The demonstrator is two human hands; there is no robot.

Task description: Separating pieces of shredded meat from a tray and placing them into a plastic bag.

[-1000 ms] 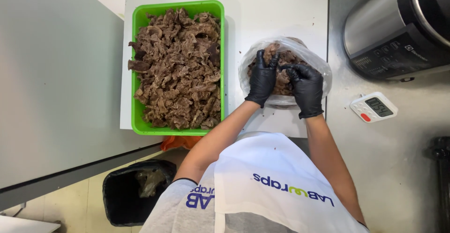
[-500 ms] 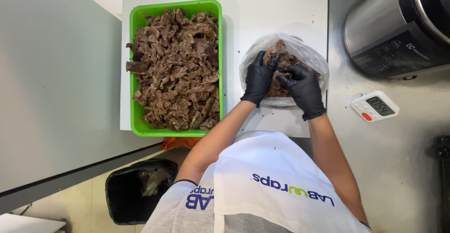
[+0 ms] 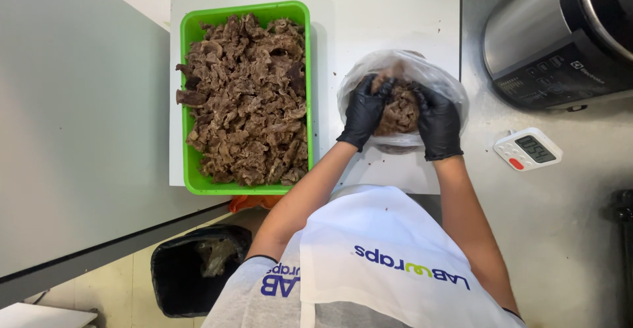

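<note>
- On the steel counter [image 3: 580,249] the white board [image 3: 389,31] carried everything, with a big steel cooker [image 3: 560,31] at its right edge.
- Left on that board, the green tray [image 3: 191,104] sat heaped with shredded brown meat [image 3: 244,97].
- Beside it the clear plastic bag [image 3: 409,71], opened over a bowl, held the portion of meat [image 3: 399,110].
- My left hand [image 3: 364,112] and right hand [image 3: 438,122], both in black gloves, had shifted in half a second from picking at the top to cupping the portion's sides, fingers curled and pressing inward; I judged I was packing it down.
- A small white timer [image 3: 527,149] lay near my right wrist.
</note>
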